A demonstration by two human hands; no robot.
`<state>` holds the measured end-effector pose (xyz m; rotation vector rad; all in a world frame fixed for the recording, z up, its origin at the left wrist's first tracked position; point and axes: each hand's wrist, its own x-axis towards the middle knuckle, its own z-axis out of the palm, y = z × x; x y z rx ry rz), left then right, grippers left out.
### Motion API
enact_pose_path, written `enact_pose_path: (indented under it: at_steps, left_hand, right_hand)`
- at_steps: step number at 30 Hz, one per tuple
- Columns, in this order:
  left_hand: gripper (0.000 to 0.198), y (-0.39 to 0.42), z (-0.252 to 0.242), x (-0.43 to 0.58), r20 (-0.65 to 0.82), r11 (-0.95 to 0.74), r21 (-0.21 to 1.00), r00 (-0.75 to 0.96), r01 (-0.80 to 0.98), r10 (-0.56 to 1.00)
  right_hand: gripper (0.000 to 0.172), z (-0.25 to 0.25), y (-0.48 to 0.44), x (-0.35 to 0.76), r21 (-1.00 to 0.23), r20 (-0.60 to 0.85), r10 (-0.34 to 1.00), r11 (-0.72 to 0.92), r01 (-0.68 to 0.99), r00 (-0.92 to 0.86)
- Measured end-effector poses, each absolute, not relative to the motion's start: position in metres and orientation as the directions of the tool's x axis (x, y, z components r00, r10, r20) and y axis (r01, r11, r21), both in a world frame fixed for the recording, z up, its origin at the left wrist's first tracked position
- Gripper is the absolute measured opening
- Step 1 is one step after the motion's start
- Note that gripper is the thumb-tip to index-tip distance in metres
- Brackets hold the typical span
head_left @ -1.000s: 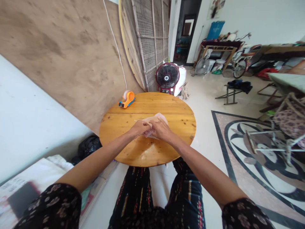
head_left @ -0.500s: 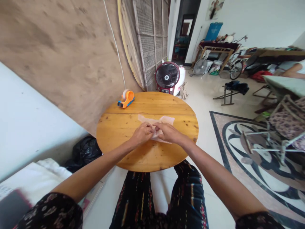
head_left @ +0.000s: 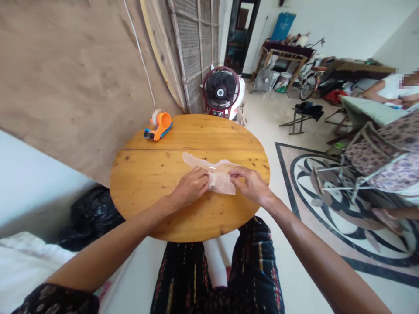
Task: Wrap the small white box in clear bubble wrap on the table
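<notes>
A thin, translucent whitish wrapping sheet with a crinkled surface lies on the round wooden table. My left hand is closed at its left part, fingers curled on a gathered portion; whatever is inside those fingers is hidden. At the sheet's right edge, my right hand pinches it between thumb and fingers. A loose flap of the sheet stretches away from me behind both hands. An orange and blue tape dispenser with a clear roll sits at the table's far left edge.
A dark red fan stands just past the table, near a woven screen. Black plastic bags lie at the left. To the right are a folding stool, a cloth-covered chair and another person at a table.
My right hand has moved right, away from my left, and the sheet between them is now spread and visible. The view has shifted slightly to the right.
</notes>
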<state>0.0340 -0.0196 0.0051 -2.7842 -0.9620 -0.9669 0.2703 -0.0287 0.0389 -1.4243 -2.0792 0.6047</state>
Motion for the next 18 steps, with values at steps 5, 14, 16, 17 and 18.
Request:
enact_pose_path:
  at_steps: [5, 14, 16, 17, 18]
  left_hand:
    - [0.021, -0.019, 0.008, 0.033, 0.558, -0.803, 0.137, 0.624, 0.58, 0.546]
    - [0.024, -0.015, 0.002, 0.032, 0.556, -0.802, 0.15, 0.622, 0.578, 0.552]
    - [0.024, -0.015, 0.002, 0.031, 0.548, -0.808, 0.182, 0.624, 0.56, 0.557]
    - [0.024, -0.015, 0.002, 0.031, 0.547, -0.81, 0.199, 0.623, 0.551, 0.559]
    - [0.024, -0.015, 0.002, 0.031, 0.548, -0.812, 0.212, 0.622, 0.544, 0.56]
  right_hand:
    - [0.028, 0.015, -0.053, 0.29, -0.705, 0.06, 0.998, 0.047, 0.708, -0.007]
    - [0.054, 0.014, -0.028, 0.264, -0.837, -0.223, 0.974, -0.208, 0.506, 0.031]
    - [0.039, 0.015, -0.02, 0.259, -0.77, -0.212, 0.976, -0.194, 0.608, 0.043]
    - [0.034, 0.016, -0.017, 0.256, -0.728, -0.216, 0.975, -0.198, 0.656, 0.055]
    - [0.032, 0.016, -0.014, 0.255, -0.691, -0.228, 0.971, -0.209, 0.692, 0.065]
